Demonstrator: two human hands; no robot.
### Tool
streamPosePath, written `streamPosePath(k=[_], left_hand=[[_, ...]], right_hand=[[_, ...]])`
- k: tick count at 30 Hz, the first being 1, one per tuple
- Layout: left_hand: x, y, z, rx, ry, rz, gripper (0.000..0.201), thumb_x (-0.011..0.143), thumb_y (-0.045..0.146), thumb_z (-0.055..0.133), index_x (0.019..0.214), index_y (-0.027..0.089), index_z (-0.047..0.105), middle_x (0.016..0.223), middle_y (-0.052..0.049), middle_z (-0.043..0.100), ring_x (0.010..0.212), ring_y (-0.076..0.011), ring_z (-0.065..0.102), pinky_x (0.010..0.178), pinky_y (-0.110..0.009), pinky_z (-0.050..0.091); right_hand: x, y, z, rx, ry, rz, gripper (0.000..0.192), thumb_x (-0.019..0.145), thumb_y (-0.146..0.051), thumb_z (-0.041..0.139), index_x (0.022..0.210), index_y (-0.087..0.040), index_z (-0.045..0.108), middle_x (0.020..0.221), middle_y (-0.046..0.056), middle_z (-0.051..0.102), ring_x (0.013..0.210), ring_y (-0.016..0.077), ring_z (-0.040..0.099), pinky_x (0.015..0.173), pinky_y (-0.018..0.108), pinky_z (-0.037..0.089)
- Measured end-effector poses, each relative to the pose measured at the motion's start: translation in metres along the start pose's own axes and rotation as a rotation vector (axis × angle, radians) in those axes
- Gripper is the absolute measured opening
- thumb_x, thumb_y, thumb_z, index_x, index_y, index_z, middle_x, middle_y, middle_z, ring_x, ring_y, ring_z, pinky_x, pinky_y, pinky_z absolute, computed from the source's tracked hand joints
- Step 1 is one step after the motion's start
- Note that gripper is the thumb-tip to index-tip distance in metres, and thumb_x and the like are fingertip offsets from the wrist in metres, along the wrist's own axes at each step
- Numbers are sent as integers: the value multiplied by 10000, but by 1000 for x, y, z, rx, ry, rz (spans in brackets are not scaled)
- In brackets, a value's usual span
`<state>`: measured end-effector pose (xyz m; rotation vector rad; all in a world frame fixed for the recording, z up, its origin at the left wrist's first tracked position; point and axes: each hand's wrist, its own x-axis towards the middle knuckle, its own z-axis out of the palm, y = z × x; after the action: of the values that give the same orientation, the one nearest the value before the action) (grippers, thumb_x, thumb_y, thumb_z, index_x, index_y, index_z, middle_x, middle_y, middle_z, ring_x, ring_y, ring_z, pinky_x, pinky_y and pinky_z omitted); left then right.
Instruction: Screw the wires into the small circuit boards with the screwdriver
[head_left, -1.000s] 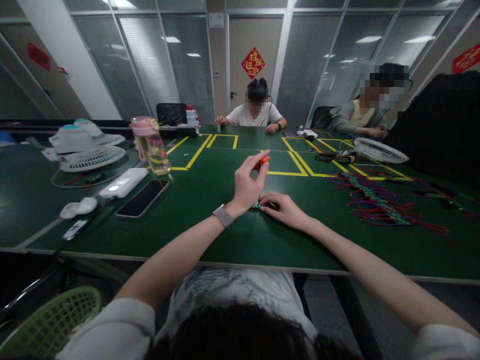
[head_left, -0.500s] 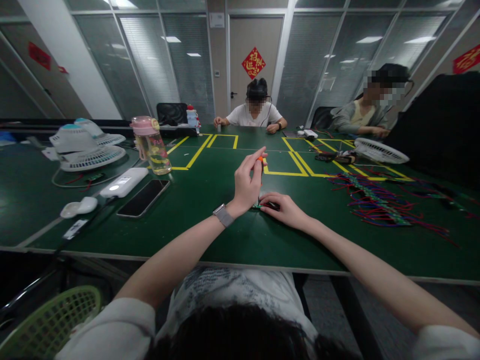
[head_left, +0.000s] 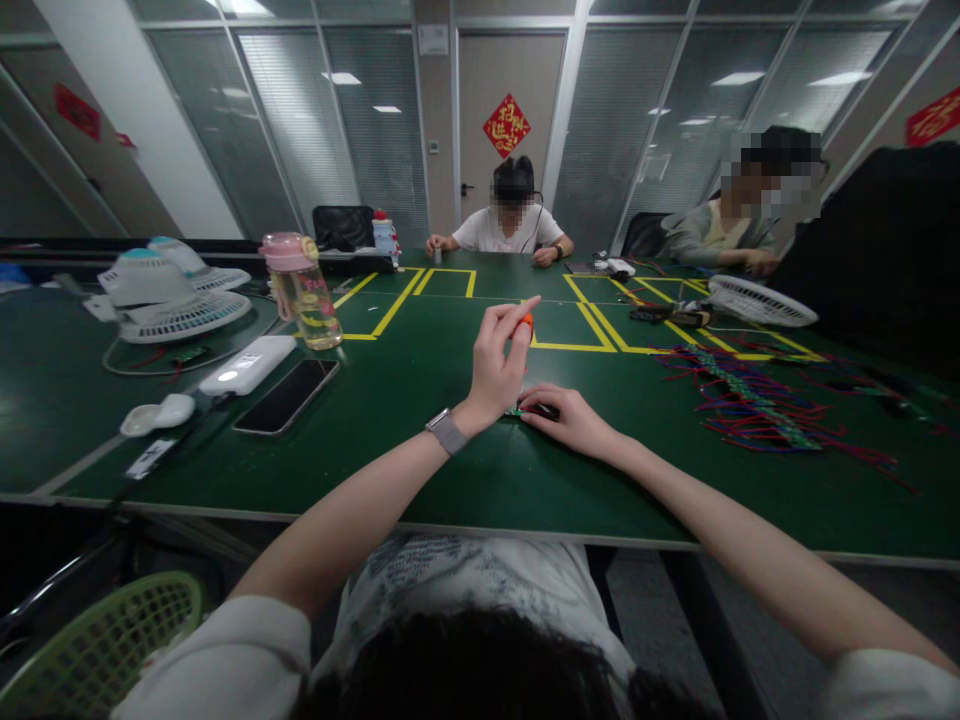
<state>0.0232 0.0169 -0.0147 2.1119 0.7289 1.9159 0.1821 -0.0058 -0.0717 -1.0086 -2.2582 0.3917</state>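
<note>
My left hand (head_left: pixel 499 362), with a watch on its wrist, is closed round a screwdriver (head_left: pixel 529 326). Only part of the orange handle shows past the fingers, and the thin shaft points down. Below it a small green circuit board (head_left: pixel 513 411) lies on the green table. The screwdriver's tip seems to meet the board, though the contact is too small to make out. My right hand (head_left: pixel 568 418) rests on the table with its thumb and fingers pinching the board's right end and the dark and red wires there.
Left of my hands are a phone (head_left: pixel 287 397), a white power bank (head_left: pixel 249 365), a drink bottle (head_left: pixel 302 290) and white fans (head_left: pixel 172 300). On the right lies a row of wired circuit boards (head_left: pixel 750 395). Two people sit across the table (head_left: pixel 450 480).
My left fingers have turned and shifted a little round the screwdriver handle, showing more of its orange side. My right hand and the circuit board stay in place.
</note>
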Motion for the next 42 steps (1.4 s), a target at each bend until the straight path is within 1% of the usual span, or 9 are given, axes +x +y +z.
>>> streamPosePath(k=[4, 10, 20, 25, 27, 31, 37, 39, 42], left_hand=[[-1, -2, 1, -74, -29, -39, 326, 990, 261, 365, 1246, 219, 563, 1100, -66, 641, 963, -147, 617, 854, -288, 489], [-1, 2, 0, -56, -2, -13, 265, 971, 265, 428, 1156, 203, 606, 1005, -52, 663, 867, -130, 628, 770, -250, 501], [-1, 6, -1, 69, 27, 42, 179, 910, 253, 547, 1030, 224, 676, 900, -28, 549, 815, -131, 551, 779, -266, 479], [0, 4, -1, 2, -26, 37, 327, 982, 236, 370, 1219, 241, 596, 1084, -61, 615, 994, -147, 590, 881, -293, 473], [-1, 1, 0, -36, -34, 12, 335, 990, 238, 355, 1250, 238, 565, 1118, -65, 641, 994, -145, 612, 876, -297, 484], [-2, -1, 1, -53, -8, -32, 281, 969, 260, 438, 1208, 211, 577, 1078, -67, 656, 920, -138, 632, 818, -276, 503], [0, 5, -1, 46, 15, 38, 181, 896, 272, 586, 1053, 213, 654, 914, -31, 591, 822, -131, 572, 754, -259, 489], [0, 5, -2, 66, 14, 29, 196, 913, 290, 558, 1070, 225, 657, 938, -38, 570, 843, -134, 571, 769, -265, 491], [-1, 2, -2, 15, -14, 13, 282, 977, 274, 417, 1170, 231, 618, 1073, -66, 596, 980, -148, 591, 849, -283, 488]], right_hand=[[0, 0, 0, -6, 1, 15, 123, 858, -240, 609, 920, -185, 700, 1027, 89, 705, 967, 215, 653, 900, 378, 505], [0, -1, 0, -16, -2, 17, 122, 858, -237, 610, 920, -183, 699, 1030, 89, 707, 968, 214, 654, 901, 377, 506], [0, -3, -1, -5, 4, 7, 116, 858, -234, 605, 904, -186, 700, 1020, 88, 709, 958, 216, 659, 881, 381, 517], [0, -2, -1, -3, 8, 13, 114, 855, -232, 612, 909, -183, 700, 1020, 88, 710, 959, 212, 658, 889, 376, 512], [0, -2, 0, -2, 8, 11, 115, 855, -231, 611, 907, -178, 699, 1021, 92, 707, 960, 213, 655, 896, 377, 508], [0, -1, 0, 3, 4, 7, 116, 857, -239, 610, 905, -179, 698, 1029, 91, 699, 969, 212, 650, 904, 380, 504], [0, 0, 1, 3, 18, 2, 107, 854, -235, 616, 899, -183, 698, 1023, 88, 702, 963, 209, 651, 895, 374, 506], [0, 0, 2, 3, 20, 0, 106, 853, -232, 617, 903, -185, 699, 1022, 86, 704, 964, 207, 652, 895, 369, 505], [0, 0, 2, 2, 20, -5, 109, 855, -228, 617, 909, -182, 700, 1023, 83, 705, 971, 202, 651, 901, 355, 501]])
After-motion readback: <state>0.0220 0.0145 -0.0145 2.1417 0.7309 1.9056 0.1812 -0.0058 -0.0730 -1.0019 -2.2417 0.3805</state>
